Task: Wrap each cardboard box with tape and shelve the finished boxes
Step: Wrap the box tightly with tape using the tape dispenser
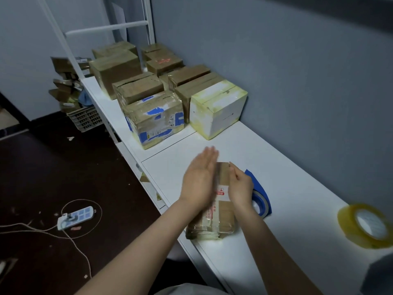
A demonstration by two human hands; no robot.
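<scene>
A small brown cardboard box (221,218) with red print and shiny tape lies on the white table (287,188) near its front edge. My left hand (200,177) lies flat with straight fingers against the box's left side, blurred by motion. My right hand (239,184) grips the box's right upper edge with curled fingers. A blue tape dispenser (260,196) sits just behind my right hand, partly hidden. A roll of clear yellowish tape (365,226) lies at the right edge.
Several taped boxes stand on the table's far part, among them a white box (217,109) and a blue-marked box (155,120). A white rack frame (106,28) rises behind them. A crate of cartons (85,118) and a power strip (75,217) with cords lie on the dark floor at left.
</scene>
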